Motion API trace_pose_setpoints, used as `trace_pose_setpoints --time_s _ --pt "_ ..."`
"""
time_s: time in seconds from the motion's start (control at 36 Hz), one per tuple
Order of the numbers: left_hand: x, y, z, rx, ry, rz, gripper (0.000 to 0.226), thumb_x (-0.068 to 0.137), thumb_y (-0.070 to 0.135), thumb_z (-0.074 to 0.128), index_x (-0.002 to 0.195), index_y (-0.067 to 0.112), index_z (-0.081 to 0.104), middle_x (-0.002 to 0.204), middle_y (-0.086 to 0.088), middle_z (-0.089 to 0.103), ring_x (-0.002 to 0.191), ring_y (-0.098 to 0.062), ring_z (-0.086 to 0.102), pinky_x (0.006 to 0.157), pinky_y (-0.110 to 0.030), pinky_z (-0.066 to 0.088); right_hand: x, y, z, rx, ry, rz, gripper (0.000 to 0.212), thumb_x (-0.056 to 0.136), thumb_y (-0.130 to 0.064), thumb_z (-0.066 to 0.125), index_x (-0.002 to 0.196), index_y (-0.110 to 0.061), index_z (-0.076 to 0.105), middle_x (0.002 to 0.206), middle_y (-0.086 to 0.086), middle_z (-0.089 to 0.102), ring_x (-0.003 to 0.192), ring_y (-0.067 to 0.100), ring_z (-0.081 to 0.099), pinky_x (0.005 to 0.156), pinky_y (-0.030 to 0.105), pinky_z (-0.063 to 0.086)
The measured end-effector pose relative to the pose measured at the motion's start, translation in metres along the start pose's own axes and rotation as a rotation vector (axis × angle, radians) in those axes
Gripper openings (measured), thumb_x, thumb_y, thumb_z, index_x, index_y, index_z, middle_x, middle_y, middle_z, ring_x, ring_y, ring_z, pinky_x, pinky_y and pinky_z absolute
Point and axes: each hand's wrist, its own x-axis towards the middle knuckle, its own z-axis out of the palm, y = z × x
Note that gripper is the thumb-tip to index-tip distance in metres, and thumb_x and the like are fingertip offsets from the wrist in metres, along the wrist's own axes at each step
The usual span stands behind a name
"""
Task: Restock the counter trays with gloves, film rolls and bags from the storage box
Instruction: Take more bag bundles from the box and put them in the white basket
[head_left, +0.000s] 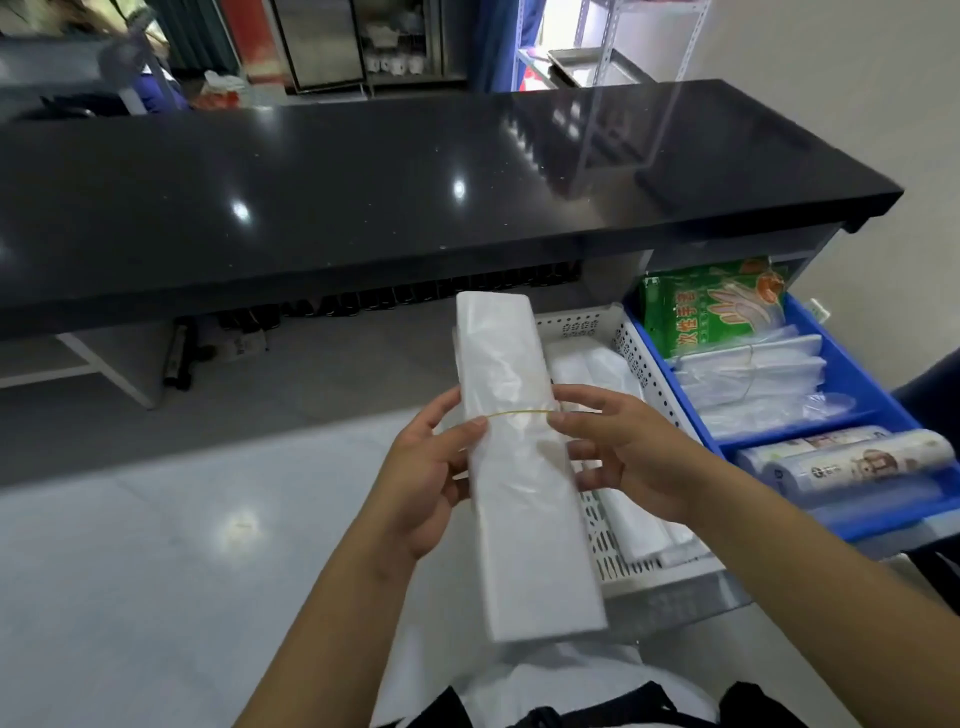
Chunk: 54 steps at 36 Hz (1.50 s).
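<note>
From the head view, both hands hold one long bundle of white bags (524, 467): left hand (421, 478) on its left edge, right hand (628, 457) on its right. Its long axis runs away from the person. A yellow rubber band (519, 414) crosses it. The white tray (631, 353) lies just right, nearer the right hand. The green glove pack (711, 306) carries Chinese writing, partly readable.
</note>
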Motion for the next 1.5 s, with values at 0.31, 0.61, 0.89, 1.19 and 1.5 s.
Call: trace_pose_setpoints --time_s 0.31,0.61,0.89,1.19,1.5 --pt "0.014 -0.022 0.009 0.33 0.34 -0.014 0.043 0.096 0.022 0.062 0.137 0.033 0.054 0.13 0.001 0.057 0.112 -0.017 0.06 0.083 -0.036 0.059 0.017 0.014 -0.062 0.017 0.07 0.173 0.05 0.066 -0.014 0.083 0.113 -0.021 0.07 0.097 0.004 0.077 0.072 0.018 0.073 0.058 0.029 0.057" --pt "0.005 -0.054 0.01 0.296 0.224 -0.174 0.041 0.097 0.007 0.047 0.109 0.042 0.065 0.103 0.01 0.077 0.089 -0.01 0.074 0.061 -0.034 0.06 0.053 0.013 -0.062 -0.055 0.056 0.171 0.035 0.082 -0.004 0.072 0.112 -0.021 0.068 0.097 0.007 0.077 0.076 0.023 0.07 0.065 0.034 0.058" --pt "0.007 -0.057 0.01 0.307 0.244 -0.19 0.043 0.097 0.009 0.05 0.101 0.049 0.067 0.101 0.012 0.077 0.086 -0.005 0.074 0.057 -0.029 0.059 0.076 0.017 -0.038 -0.314 0.082 0.115 0.042 0.082 -0.006 0.073 0.12 -0.019 0.062 0.082 0.005 0.072 0.063 0.018 0.067 0.052 0.028 0.053" --pt "0.012 -0.06 0.007 0.325 0.262 -0.198 0.043 0.097 0.009 0.05 0.111 0.046 0.063 0.103 0.011 0.077 0.088 -0.008 0.074 0.061 -0.035 0.061 0.075 0.044 -0.022 -0.908 0.267 -0.061 0.067 0.08 -0.034 0.071 0.14 -0.021 0.043 0.093 -0.002 0.06 0.086 0.022 0.064 0.07 0.031 0.047" --pt "0.003 -0.057 0.012 0.4 0.309 -0.203 0.039 0.098 0.02 0.053 0.131 0.039 0.057 0.107 0.007 0.076 0.1 -0.014 0.072 0.077 -0.042 0.063 0.065 0.039 -0.041 -0.82 0.127 -0.044 0.067 0.078 -0.032 0.074 0.137 -0.026 0.045 0.126 0.0 0.055 0.099 0.024 0.065 0.083 0.042 0.057"
